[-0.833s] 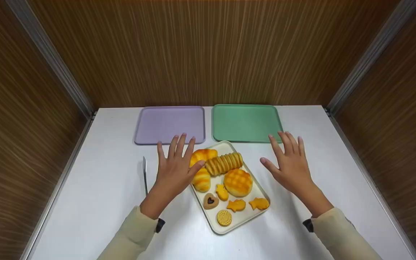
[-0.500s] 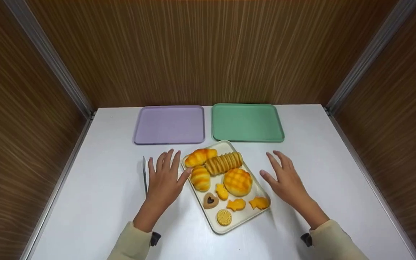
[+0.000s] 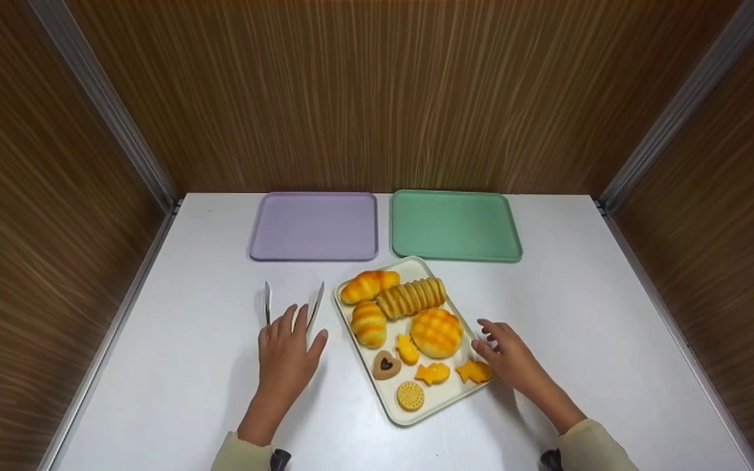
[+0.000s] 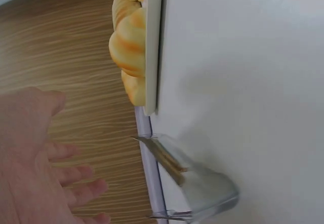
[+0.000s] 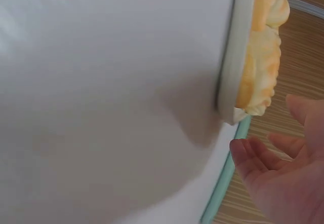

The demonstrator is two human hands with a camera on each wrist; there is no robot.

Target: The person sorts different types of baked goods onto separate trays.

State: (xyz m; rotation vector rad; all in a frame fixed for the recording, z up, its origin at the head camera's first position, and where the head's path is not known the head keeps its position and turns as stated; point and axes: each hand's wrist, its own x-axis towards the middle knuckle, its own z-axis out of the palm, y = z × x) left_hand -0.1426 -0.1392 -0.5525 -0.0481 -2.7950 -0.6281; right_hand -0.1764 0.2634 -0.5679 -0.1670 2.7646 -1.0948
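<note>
My left hand [image 3: 283,358] hovers with fingers extended over a pair of metal tongs [image 3: 316,305], whose two arms stick out past the fingertips; their rear part is hidden under the hand. In the left wrist view the tongs [image 4: 164,158] lie apart from that hand [image 4: 40,168]. My right hand [image 3: 514,363], fingers loosely bent and holding nothing, is beside the right edge of a cream tray [image 3: 439,396]. On this tilted tray are a croissant [image 3: 370,286], a striped roll [image 3: 368,324], a ridged long bread [image 3: 411,297] and a round crosshatched bun [image 3: 436,333].
Lower on the cream tray lie several fish-shaped biscuits [image 3: 432,373], a heart-shaped biscuit [image 3: 386,366] and a round biscuit [image 3: 410,396]. Behind it, a purple tray [image 3: 315,226] and a green tray [image 3: 455,226] stand side by side. Wood-patterned panels [image 3: 377,98] enclose the white table [image 3: 154,366].
Both hands have drawn back toward the near edge. The left has moved off the cream tray to the tongs, uncovering their second arm; the right's fingers have bent more.
</note>
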